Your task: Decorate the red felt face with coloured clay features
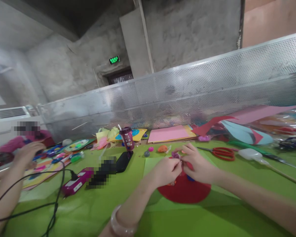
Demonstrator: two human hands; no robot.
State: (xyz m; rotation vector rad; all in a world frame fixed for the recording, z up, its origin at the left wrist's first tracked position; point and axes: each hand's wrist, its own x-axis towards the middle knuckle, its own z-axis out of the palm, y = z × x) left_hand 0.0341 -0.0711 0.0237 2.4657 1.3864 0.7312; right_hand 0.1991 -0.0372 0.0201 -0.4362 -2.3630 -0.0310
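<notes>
Both my hands meet over a red paper disc (pixel 185 194), which lies on a light green sheet (pixel 150 164). My left hand (pixel 166 171) is closed in a pinch on a small purple lump in clear wrapping (pixel 175 154). My right hand (pixel 199 164) also pinches at that lump, its fingers bent against the left fingertips. What the lump is made of cannot be made out. Beneath the right hand a blue spot (pixel 190 178) shows on the disc, and a bit of orange peeks out under the left hand. An orange wrapped lump (pixel 162 149) and a pink ball (pixel 151 149) lie just beyond.
Red-handled scissors (pixel 223 153) and a white glue bottle (pixel 250 154) lie at right. Pink paper (pixel 171 133) and a lidded cup with a straw (pixel 127 138) stand behind. To the left are a black phone (pixel 124 161), a purple power bank (pixel 78 181), cables and another person's arm (pixel 14 184).
</notes>
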